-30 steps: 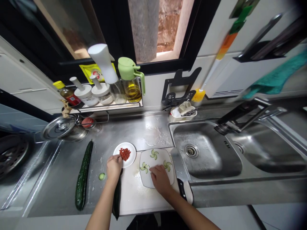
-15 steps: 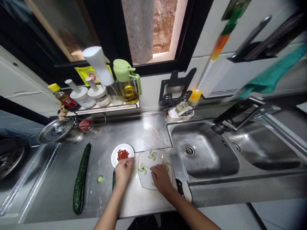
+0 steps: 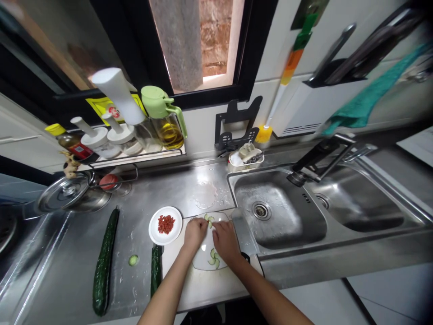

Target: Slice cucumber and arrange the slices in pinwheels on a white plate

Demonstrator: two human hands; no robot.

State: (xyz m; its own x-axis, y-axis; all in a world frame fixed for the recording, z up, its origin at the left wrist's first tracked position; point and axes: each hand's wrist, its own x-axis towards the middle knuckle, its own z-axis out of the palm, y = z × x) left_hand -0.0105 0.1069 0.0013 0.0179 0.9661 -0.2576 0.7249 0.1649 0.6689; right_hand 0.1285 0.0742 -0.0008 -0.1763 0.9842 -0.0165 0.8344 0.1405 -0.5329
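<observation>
Both hands are over a squarish white plate on a pale cutting board. My left hand is closed in a pinch beside a pinwheel of cucumber slices at the plate's far edge; whatever it pinches is too small to make out. Across from it, my right hand rests over the plate's right side, fingers loosely bent and apart, fingertips near the same pinwheel. Another cucumber pinwheel lies nearer me. My hands cover the plate's sides. Left of them stands a round white dish of small dried red berries.
A cut cucumber lies at the board's left, with a cucumber end and a whole cucumber farther left. A knife blade lies right of the plate, beside the sink. A lidded pot stands back left.
My left hand has moved from the berry dish to the plate's far pinwheel. My right hand has stayed over the plate, closer to my left. The view has shifted slightly right.
</observation>
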